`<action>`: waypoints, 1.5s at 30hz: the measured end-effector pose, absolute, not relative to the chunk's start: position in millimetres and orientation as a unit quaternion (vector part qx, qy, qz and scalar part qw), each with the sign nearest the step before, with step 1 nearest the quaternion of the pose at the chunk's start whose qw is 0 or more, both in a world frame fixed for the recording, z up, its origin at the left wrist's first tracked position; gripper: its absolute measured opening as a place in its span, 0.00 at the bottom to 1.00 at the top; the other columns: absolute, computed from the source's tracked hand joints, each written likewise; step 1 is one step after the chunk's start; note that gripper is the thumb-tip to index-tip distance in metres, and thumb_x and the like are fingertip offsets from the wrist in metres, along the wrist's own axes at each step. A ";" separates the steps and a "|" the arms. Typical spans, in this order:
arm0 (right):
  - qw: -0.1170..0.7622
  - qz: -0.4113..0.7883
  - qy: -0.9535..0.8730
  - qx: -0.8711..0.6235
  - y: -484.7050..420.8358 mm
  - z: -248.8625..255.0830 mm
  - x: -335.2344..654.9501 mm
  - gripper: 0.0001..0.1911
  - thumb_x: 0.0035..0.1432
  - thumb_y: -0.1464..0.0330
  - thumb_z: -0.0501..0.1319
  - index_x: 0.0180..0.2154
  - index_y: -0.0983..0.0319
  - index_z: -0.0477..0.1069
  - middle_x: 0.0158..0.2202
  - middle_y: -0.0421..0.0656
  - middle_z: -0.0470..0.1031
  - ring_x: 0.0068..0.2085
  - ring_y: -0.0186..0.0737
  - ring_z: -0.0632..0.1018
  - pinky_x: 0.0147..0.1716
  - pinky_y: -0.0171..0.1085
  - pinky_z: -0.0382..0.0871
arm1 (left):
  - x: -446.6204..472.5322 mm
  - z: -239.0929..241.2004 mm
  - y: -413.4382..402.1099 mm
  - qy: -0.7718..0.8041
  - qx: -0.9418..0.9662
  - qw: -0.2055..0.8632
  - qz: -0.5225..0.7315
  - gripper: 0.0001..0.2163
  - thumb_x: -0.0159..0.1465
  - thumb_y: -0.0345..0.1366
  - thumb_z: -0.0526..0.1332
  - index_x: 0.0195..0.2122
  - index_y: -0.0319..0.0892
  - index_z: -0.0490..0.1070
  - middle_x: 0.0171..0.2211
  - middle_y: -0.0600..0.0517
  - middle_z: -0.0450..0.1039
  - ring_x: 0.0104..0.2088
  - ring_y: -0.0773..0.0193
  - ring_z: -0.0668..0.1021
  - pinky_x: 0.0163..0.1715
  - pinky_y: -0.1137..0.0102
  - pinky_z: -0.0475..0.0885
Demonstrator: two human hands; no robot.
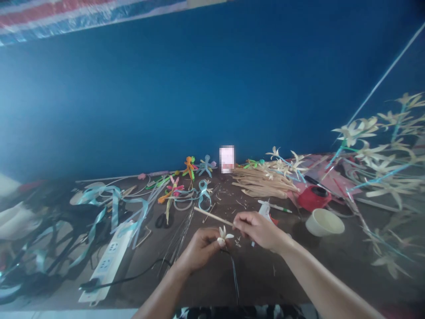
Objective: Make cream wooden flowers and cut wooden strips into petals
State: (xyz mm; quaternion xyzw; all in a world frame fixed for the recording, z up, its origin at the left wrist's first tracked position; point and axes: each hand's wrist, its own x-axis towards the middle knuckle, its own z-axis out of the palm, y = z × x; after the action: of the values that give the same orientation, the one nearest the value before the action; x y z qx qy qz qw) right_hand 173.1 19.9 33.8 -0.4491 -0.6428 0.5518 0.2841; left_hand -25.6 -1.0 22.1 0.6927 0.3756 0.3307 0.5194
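My left hand (202, 248) pinches a small cream artificial flower (225, 235) by its base, its pale petals spread upward. Thin dark wires (235, 274) trail down the table just below it. Between the fingertips of my right hand (254, 228) is one end of a thin pale wooden stick (212, 215), which points up and to the left. Behind the right hand, a white hot glue gun (264, 210) lies partly hidden. Small pale scraps (237, 242) are scattered between the two hands.
Dried strips (265, 182) lie in a bundle at the back. To the right stand a cream cup (324, 222), a red container (314, 198) and branches of cream flowers (381, 164). A white power strip (108, 261), blue ribbon (114, 204) and black scissors (162, 220) are on the left.
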 end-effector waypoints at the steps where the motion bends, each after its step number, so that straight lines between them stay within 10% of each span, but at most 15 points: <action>1: 0.267 0.550 -0.655 -0.444 17.5 34.6 170.5 0.16 0.54 0.59 0.52 0.24 0.64 0.66 0.16 0.35 0.61 0.17 0.25 0.61 0.16 0.27 0.51 | -25.0 23.4 -1.4 0.377 0.681 0.535 0.330 0.10 0.57 0.37 0.56 0.28 0.35 0.74 0.27 0.48 0.73 0.30 0.63 0.73 0.33 0.71 0.66; 45: 0.208 0.723 -0.525 -0.398 26.2 36.6 177.1 0.23 0.50 0.52 0.52 0.19 0.65 0.65 0.09 0.32 0.54 0.10 0.23 0.51 0.10 0.27 0.41 | -29.7 35.6 0.8 0.283 0.788 0.476 0.271 0.10 0.58 0.36 0.54 0.27 0.36 0.72 0.25 0.48 0.69 0.31 0.65 0.69 0.34 0.70 0.61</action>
State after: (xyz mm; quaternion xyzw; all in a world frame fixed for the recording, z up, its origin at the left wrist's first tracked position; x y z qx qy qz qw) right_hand 177.1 26.2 36.6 -0.3984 -0.5252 0.7226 0.2082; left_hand -29.7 0.8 35.6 0.7876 0.2831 0.2711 0.4755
